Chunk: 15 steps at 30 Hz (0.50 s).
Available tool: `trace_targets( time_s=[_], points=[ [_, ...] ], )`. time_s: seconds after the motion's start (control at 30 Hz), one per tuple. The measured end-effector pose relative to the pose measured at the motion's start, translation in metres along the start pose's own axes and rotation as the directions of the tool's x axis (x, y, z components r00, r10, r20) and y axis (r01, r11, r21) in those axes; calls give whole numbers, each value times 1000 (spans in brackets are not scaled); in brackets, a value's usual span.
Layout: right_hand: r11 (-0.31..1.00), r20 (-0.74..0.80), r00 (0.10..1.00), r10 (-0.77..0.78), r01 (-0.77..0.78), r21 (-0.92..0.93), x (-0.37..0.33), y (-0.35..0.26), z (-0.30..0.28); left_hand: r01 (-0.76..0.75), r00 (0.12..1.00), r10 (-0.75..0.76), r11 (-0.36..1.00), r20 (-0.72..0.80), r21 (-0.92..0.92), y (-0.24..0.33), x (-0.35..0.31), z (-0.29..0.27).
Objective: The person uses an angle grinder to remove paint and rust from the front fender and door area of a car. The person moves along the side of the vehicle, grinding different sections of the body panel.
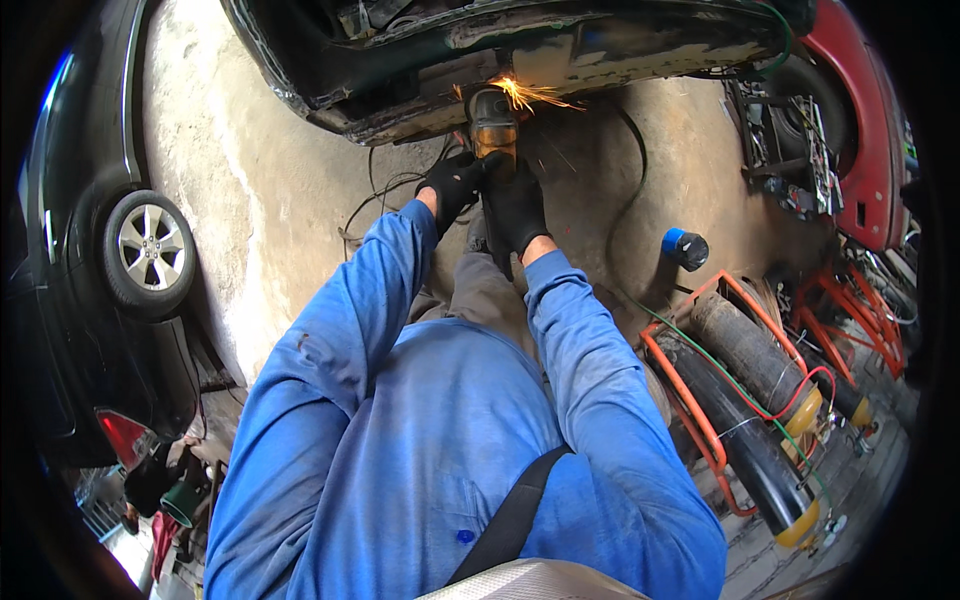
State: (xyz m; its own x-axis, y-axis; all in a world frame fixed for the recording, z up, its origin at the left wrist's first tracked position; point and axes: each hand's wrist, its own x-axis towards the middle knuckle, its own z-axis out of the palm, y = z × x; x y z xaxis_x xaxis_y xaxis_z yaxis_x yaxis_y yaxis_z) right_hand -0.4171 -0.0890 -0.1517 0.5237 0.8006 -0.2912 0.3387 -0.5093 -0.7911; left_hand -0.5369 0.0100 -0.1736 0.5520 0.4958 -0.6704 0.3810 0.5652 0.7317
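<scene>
The person's right hand, in a black glove, was closed around the rear of an angle grinder; the left hand, also gloved, was curled against its side farther forward, though the exact placing of its fingers could not be told. The grinder was held out ahead of the person, at the lower edge of a dark vehicle body. Its long axis ran from the hands straight away from the wearer, its guarded head toward the vehicle, and sparks streamed off to the right. The grinding was evidently under way. Tan patches and scuffed stretches seemed to be worked surface, while darker areas kept their coating; how much remained could not be judged. Farther out, a blue-and-black can and cylinders lay to the right, a parked black car to the left.
</scene>
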Motion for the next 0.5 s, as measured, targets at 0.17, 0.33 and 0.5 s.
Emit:
trace_targets(
  time_s=[0.17, 0.33, 0.5],
  points=[
    [987, -199, 967, 157, -157, 13, -3, 11, 19, -31, 993, 48, 987, 105, -156, -9, 10, 6],
    [995, -301, 953, 27, -54, -81, -5, 18, 18, -85, 986, 101, 989, 131, -119, -9, 3, 10],
    [989, -280, 960, 0, -41, -141, -4, 4, 3, -146, 977, 161, 983, 137, -113, 3, -13, 7]
  ],
)
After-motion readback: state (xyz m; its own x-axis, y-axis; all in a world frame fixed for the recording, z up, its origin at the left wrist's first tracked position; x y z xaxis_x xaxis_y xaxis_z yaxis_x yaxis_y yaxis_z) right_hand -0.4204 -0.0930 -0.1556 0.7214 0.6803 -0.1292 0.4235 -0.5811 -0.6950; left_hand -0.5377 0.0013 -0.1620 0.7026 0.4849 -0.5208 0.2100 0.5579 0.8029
